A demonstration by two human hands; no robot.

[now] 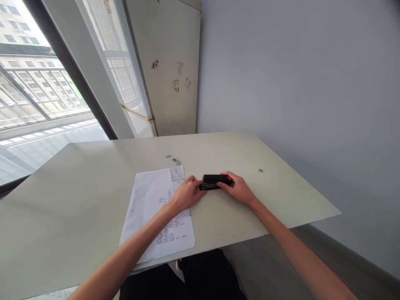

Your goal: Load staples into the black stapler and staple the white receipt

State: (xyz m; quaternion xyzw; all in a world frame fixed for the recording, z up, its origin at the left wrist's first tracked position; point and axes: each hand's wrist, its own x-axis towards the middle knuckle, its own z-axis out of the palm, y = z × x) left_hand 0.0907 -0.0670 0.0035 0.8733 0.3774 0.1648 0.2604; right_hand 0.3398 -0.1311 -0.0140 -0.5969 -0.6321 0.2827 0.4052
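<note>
Black stapler (211, 178) in play, just right of the papers (150, 196), long axis running left to right over the table (268, 196), gripped round its red-marked right end by the right hand (240, 188), nipped at the left tip by the left hand (186, 195).

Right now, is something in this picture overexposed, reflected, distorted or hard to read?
Head view, light: the window is partly overexposed; the glossy door shows a reflection; the wall darkens toward the right.
Head view, detail: the table looks stretched, probably by a wide lens; the black stapler shows little detail; print on the papers is too small to read.
</note>
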